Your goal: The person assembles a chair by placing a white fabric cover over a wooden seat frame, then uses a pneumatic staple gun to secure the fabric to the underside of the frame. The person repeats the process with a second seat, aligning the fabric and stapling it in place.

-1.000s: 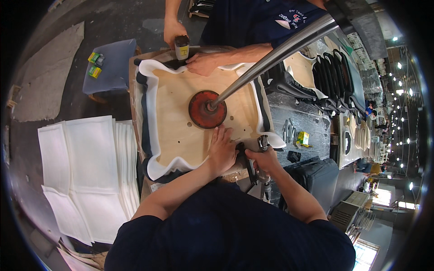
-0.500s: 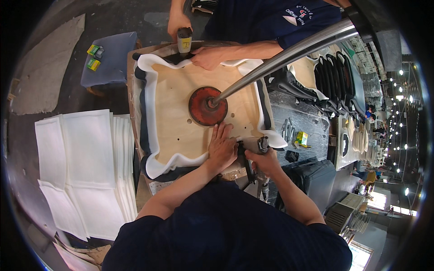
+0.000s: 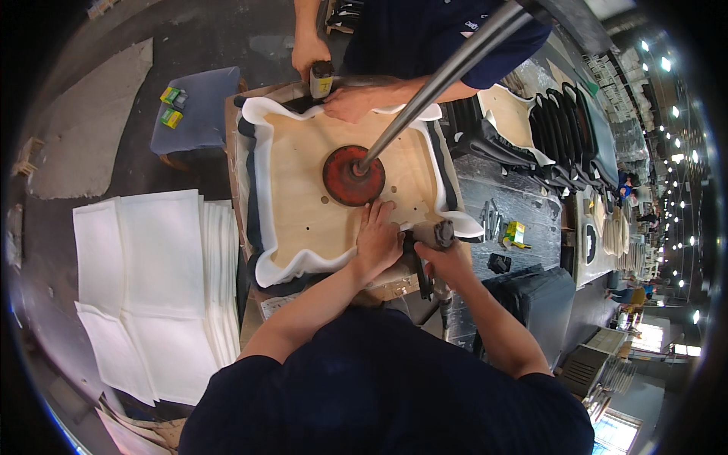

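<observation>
A square plywood board (image 3: 303,193) lies in front of me, edged with wavy white padding (image 3: 299,267) and dark cover material (image 3: 258,189) outside it. A round red disc (image 3: 353,176) at the end of a metal rod (image 3: 447,72) rests on its middle. My left hand (image 3: 379,241) lies over the near edge with fingers stretched on the wood below the disc. My right hand (image 3: 447,262) is wrapped round a staple gun (image 3: 434,233) at the near right edge, beside my left hand; its nose is hidden.
Across the board, a co-worker's hand holds another staple gun (image 3: 321,82); their other hand (image 3: 353,105) presses the far edge. White padding sheets (image 3: 159,250) are stacked at left. A blue-grey stool (image 3: 193,125) carries small boxes. Black covered panels (image 3: 535,303) stand at right.
The whole view has shifted slightly, and the rod appears at a steeper angle. Both my hands stay at the near edge, the right still around the staple gun.
</observation>
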A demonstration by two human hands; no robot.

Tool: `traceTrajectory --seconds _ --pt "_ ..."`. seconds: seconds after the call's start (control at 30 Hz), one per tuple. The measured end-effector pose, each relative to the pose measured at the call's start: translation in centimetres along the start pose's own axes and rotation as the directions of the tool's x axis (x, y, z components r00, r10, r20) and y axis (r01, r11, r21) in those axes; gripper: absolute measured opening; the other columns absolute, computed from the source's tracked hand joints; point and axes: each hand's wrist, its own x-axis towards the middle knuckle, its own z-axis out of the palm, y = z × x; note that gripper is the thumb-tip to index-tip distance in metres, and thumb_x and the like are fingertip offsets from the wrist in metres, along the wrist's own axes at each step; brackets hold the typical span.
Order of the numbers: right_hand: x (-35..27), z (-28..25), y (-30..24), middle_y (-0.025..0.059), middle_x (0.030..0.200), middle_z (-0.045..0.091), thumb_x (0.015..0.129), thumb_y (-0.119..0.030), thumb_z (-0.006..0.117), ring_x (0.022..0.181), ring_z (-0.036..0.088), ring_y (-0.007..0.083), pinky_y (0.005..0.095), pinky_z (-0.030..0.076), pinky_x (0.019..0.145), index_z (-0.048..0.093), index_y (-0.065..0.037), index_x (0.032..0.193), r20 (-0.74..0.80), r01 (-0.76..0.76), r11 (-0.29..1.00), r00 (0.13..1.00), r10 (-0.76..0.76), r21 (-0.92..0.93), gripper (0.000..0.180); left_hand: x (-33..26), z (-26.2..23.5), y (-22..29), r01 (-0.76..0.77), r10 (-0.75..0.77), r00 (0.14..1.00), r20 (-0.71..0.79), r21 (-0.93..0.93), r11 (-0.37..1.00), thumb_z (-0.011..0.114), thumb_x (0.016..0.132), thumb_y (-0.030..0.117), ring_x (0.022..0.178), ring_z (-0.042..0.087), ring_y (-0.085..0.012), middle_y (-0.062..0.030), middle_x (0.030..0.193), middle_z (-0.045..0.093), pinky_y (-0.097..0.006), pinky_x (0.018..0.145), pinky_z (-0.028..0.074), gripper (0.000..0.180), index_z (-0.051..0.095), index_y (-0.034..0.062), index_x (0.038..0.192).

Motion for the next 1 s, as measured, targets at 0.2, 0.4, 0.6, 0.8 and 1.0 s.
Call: traceTrajectory --seconds 0.2,0.4,0.6,0.8,1.0 --pt "-3.0 0.1 4.0 0.0038 0.081 0.073 0.094 -0.023 0.086 0.057 0.065 0.0124 0.0309 0.051 0.051 0.075 -0.001 0.109 -0.091 0.174 0.984 0.981 -0.169 0.046 0.029 1.8 -9.0 2.4 0.279 -0.201 0.950 0.237 -0.366 0.888 0.065 0.099 0.015 0.083 0.072 -0.0407 -0.0164 0.083 0.073 -0.049 0.077 0.056 0.015 0.072 0.0031 0.094" --pt "-2.5 0.0 3.2 0.0045 0.083 0.075 0.094 -0.022 0.086 0.058 0.065 0.0105 0.0307 0.053 0.053 0.075 0.001 0.108 0.021 0.126 0.986 0.991 -0.129 0.113 0.030 -9.7 -14.7 1.8 0.108 -0.140 0.929 0.342 0.112 0.988 0.078 0.094 0.018 0.106 0.069 -0.0380 -0.0159 0.107 0.072 -0.049 0.093 0.054 0.030 0.071 0.0045 0.120" --pt "-2.6 0.2 3.3 0.0065 0.088 0.075 0.092 -0.023 0.088 0.060 0.066 0.0127 0.0315 0.054 0.055 0.073 0.003 0.116 -0.003 0.140 0.989 0.990 -0.140 0.045 0.038 -9.4 -11.9 -0.6 0.061 -0.115 0.970 0.215 0.242 0.968 0.086 0.086 0.019 0.106 0.063 -0.0348 -0.0129 0.109 0.065 -0.050 0.091 0.047 0.038 0.066 0.0078 0.116" --pt "-2.8 1.3 4.1 0.0114 0.100 0.082 0.091 -0.022 0.089 0.081 0.077 0.0205 0.0375 0.061 0.073 0.074 0.004 0.124 -0.134 0.278 0.960 0.950 -0.280 -0.036 0.045 -8.4 -12.9 -3.0 -0.015 -0.053 0.943 0.329 0.203 0.979 0.087 0.086 0.024 0.096 0.066 -0.0346 -0.0122 0.103 0.063 -0.049 0.087 0.048 0.033 0.067 0.0095 0.110" --pt "-3.4 2.5 4.1 0.0110 0.095 0.079 0.092 -0.023 0.088 0.076 0.072 0.0182 0.0351 0.056 0.069 0.074 0.003 0.121 -0.243 0.370 0.918 0.886 -0.394 -0.140 0.042 -7.0 -13.5 -4.7 -0.170 -0.032 0.780 0.625 0.261 0.950 0.074 0.098 0.043 0.099 0.070 -0.0347 -0.0136 0.105 0.067 -0.049 0.089 0.052 0.035 0.076 0.0078 0.100"
